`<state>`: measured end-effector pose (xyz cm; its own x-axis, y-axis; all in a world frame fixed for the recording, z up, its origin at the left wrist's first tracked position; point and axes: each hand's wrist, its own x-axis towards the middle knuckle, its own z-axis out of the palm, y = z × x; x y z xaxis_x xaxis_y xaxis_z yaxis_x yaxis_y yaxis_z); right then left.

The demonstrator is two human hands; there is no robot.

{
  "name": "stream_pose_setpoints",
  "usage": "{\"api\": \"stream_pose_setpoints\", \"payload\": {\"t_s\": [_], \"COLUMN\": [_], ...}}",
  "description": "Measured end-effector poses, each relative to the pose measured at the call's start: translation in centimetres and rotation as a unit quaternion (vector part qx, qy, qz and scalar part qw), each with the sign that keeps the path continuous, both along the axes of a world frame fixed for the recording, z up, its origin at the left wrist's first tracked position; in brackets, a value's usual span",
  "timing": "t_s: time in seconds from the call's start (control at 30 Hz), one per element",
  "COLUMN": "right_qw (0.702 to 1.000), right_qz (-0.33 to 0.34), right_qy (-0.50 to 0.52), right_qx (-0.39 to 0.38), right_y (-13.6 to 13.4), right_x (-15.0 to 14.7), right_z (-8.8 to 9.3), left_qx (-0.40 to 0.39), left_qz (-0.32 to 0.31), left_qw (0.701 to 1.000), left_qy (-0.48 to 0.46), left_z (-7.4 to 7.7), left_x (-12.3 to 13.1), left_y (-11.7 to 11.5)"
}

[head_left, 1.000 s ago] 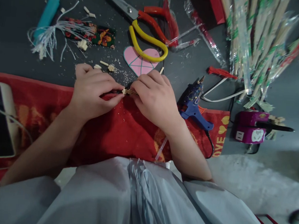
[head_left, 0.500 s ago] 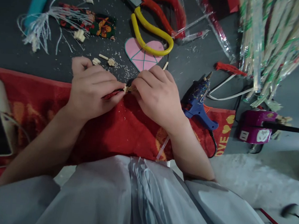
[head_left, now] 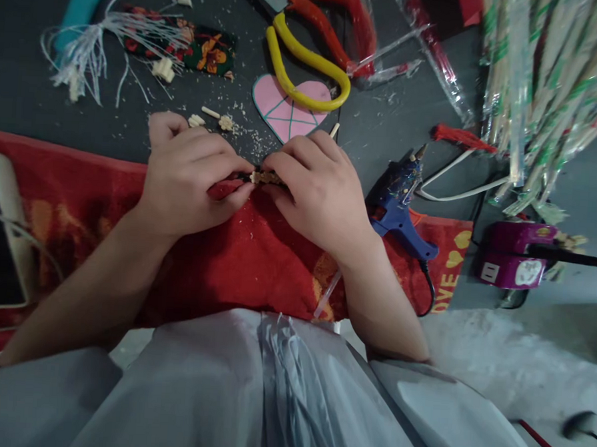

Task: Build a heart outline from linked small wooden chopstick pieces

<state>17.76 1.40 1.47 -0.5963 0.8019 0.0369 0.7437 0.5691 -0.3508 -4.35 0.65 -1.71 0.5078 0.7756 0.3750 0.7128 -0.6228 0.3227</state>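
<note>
Fingers of the left hand (head_left: 188, 178) and right hand (head_left: 317, 191) meet over the red towel (head_left: 246, 261), both grips pinched shut on a small tan wooden piece (head_left: 265, 178) held between their fingertips.

Dark grey bench (head_left: 394, 122). Red towel (head_left: 257, 255) with orange motifs; yellow hearts and lettering are seen at its 3 o'clock end. Pink heart cutout (head_left: 279, 106), teal-outlined with teal lines, at 12 o'clock of the hands. Scissors (head_left: 312, 57) with one yellow and one red handle. Blue glue gun (head_left: 397, 208) at 3 o'clock. Magenta box (head_left: 509, 258) with white label. Black fabric strip (head_left: 202, 48) patterned in red and orange flowers at 11 o'clock. Teal tube (head_left: 82, 5). White tassel (head_left: 87, 59). Red tassel (head_left: 458, 136).
</note>
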Motion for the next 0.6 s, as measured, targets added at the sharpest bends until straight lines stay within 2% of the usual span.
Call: {"api": "stream_pose_setpoints", "payload": {"t_s": [0.27,0.43,0.6], "right_qw": [1.0,1.0,0.999], "right_qz": [0.001,-0.002,-0.019], "right_qy": [0.001,-0.009,-0.04], "right_qx": [-0.001,-0.017,-0.03], "right_y": [0.1,0.1,0.1], "right_x": [-0.2,-0.2,0.1], "right_z": [-0.2,0.0,0.9], "left_qx": [0.023,-0.001,-0.031], "left_qz": [-0.005,0.004,0.024], "left_qw": [1.0,1.0,0.998], "left_qy": [-0.006,0.005,0.04], "left_z": [-0.2,-0.3,0.1], "left_x": [0.1,0.1,0.3], "left_y": [0.0,0.0,0.0]}}
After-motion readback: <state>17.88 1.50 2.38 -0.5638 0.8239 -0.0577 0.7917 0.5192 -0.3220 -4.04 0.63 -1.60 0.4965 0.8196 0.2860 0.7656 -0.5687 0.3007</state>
